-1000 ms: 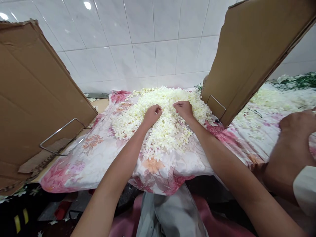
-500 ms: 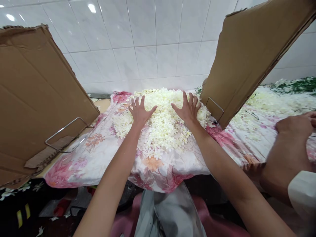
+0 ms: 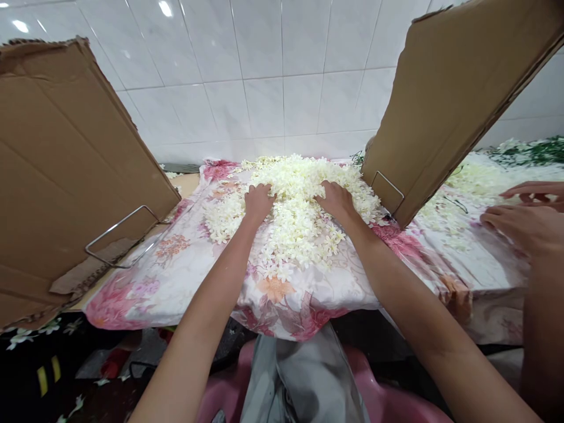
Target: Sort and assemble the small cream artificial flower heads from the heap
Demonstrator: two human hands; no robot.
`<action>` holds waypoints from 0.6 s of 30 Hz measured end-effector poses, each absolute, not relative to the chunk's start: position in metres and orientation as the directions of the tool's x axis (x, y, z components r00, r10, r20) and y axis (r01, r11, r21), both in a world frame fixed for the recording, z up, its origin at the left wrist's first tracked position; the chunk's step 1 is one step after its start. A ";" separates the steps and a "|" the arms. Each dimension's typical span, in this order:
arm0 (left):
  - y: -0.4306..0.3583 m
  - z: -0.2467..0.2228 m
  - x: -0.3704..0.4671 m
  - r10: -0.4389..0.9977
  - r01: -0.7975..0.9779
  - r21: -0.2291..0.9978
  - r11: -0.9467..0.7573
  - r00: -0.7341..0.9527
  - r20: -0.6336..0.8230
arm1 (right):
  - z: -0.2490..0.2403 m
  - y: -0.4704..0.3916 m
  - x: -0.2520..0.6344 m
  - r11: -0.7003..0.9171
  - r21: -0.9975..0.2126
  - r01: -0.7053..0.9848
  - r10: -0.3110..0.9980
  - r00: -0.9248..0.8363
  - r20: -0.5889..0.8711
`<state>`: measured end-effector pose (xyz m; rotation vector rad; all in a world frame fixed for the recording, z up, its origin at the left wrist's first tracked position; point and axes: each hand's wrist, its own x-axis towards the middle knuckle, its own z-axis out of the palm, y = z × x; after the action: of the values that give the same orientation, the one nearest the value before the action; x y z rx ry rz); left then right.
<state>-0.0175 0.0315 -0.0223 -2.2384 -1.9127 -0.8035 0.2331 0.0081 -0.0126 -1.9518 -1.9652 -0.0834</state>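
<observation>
A heap of small creamy white flowers (image 3: 299, 217) lies on a cloth printed with pink and orange blossoms (image 3: 171, 288). My left hand (image 3: 259, 202) is on the left part of the heap, its fingers curled down into the flowers. On the right part, my right hand (image 3: 335, 201) is curled in the same way, its fingertips sunk among the blossoms. Between the two hands a band of flowers runs toward the front edge of the cloth. Both sets of fingertips are partly hidden by flowers.
Cardboard panels stand at the left (image 3: 74, 164) and right (image 3: 453, 100), each with a wire frame at its base. White tiles (image 3: 259, 106) rise behind. At the far right, another person's hands (image 3: 524, 223) are over more flowers with green stems (image 3: 533, 151).
My hands were spread wide over the heap; their fingers have now curled into the flowers. The other person's hands have moved, and both now show over the cloth at the right.
</observation>
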 end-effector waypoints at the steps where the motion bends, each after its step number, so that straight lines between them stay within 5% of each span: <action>1: 0.032 -0.023 -0.018 0.889 0.938 0.268 -0.221 0.081 0.451 | -0.013 0.008 0.233 0.046 -0.203 0.978 0.954 0.017 0.300; 12: 0.033 -0.020 -0.016 0.903 0.931 0.296 -0.212 0.070 0.424 | -0.006 0.010 0.231 0.039 -0.188 0.981 0.957 0.018 0.289; 18: 0.038 -0.021 -0.016 0.899 0.890 0.396 -0.226 0.034 0.437 | 0.004 0.004 0.224 0.062 -0.279 0.958 0.921 0.053 0.386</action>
<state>-0.0165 0.0380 -0.0205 -2.2686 -1.9636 -0.9786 0.2237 0.0041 0.0041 -1.8688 -1.8776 -0.1046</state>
